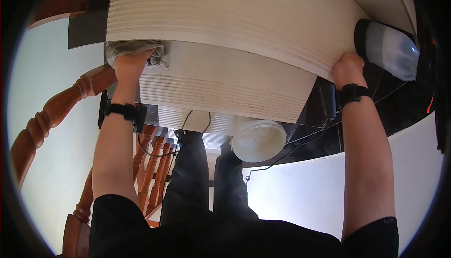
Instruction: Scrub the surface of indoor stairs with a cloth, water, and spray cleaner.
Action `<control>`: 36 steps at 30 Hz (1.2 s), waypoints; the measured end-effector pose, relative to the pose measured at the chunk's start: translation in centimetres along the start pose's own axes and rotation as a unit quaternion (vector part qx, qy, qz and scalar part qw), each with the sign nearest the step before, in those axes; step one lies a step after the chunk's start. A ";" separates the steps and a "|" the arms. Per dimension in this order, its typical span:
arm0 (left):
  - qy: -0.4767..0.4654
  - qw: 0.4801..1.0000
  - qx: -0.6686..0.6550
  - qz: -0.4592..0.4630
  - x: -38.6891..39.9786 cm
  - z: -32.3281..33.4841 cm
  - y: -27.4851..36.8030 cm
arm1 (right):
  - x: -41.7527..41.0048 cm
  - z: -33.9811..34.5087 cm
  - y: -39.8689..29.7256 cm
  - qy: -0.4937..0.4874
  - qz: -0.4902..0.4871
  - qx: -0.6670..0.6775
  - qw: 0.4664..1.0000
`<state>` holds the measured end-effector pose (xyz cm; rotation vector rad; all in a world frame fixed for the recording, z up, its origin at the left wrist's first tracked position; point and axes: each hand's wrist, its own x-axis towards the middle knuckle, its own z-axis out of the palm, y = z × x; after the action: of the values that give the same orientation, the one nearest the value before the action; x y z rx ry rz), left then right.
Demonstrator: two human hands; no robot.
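My left hand [131,63] presses a damp-looking grey cloth [128,47] against the left end of a cream stair step, just under the ribbed nosing [211,48] of the step above. The cloth bunches around the fingers, which are mostly hidden. At the right end of that same nosing, my right hand [348,66] rests bent against the edge. Its fingers are folded out of sight, so I cannot tell whether they grip the edge. Each wrist wears a black strap with a small device.
A turned wooden baluster [60,106] rises close to my left arm. Beside my legs, a round white plastic bucket [259,141] sits on a lower step. A clear plastic container [391,50] lies past my right hand on dark tiles [384,85]. A black cable [289,152] trails at lower right.
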<state>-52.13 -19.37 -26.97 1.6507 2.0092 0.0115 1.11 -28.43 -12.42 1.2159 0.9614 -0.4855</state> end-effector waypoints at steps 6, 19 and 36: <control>0.317 0.932 0.110 0.137 -5.1 1.5 -1.2 | 0.2 0.6 -0.1 0.057 0.016 -0.031 0.998; 0.266 0.941 0.085 0.190 2.6 4.4 -6.1 | -0.2 1.1 -0.1 0.118 0.038 -0.008 0.992; -0.094 0.779 -0.126 0.608 -20.4 21.1 25.5 | 0.1 2.9 -0.6 0.234 0.050 -0.132 0.962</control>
<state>-18.21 -38.30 -28.52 2.3166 0.4717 0.5215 1.77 -31.33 -12.72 1.1474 1.3106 0.0221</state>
